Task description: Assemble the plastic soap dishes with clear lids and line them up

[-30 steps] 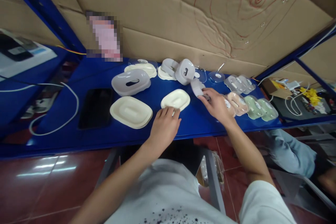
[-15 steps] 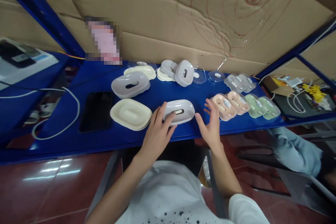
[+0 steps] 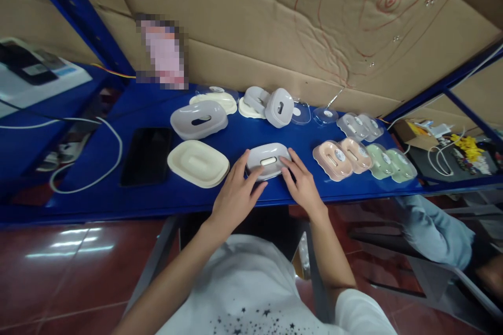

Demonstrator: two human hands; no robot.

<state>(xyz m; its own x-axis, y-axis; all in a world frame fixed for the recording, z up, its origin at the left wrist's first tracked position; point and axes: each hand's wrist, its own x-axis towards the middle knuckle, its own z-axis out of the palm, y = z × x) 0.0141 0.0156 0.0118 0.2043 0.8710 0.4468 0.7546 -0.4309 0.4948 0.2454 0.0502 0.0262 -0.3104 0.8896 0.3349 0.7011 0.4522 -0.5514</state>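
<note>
A grey oval soap dish (image 3: 280, 168) lies on the blue table in front of me, its slot filled by a cream raised rib from below. My left hand (image 3: 236, 188) grips its left end, with fingers on the rim and reaching inside. At the right end, my right hand (image 3: 302, 180) has its fingers over the rim and onto the inner surface. Left of my left hand lies a cream oval tray (image 3: 184, 170) with a raised middle. Behind that tray sits a larger grey dish (image 3: 183, 120) with an open slot.
Finished-looking peach dishes (image 3: 334, 165) and green dishes (image 3: 398, 167) under clear lids stand right. Grey dishes (image 3: 280, 110), cream trays (image 3: 230, 104) and clear lids (image 3: 325, 115) line the cardboard back. A black tablet-like slab (image 3: 146, 157) and white cable (image 3: 120, 149) lie left.
My right hand has moved left onto the soap dish's right end. The cream rib now shows centred in the slot. My left hand stays on the dish. The view has shifted slightly.
</note>
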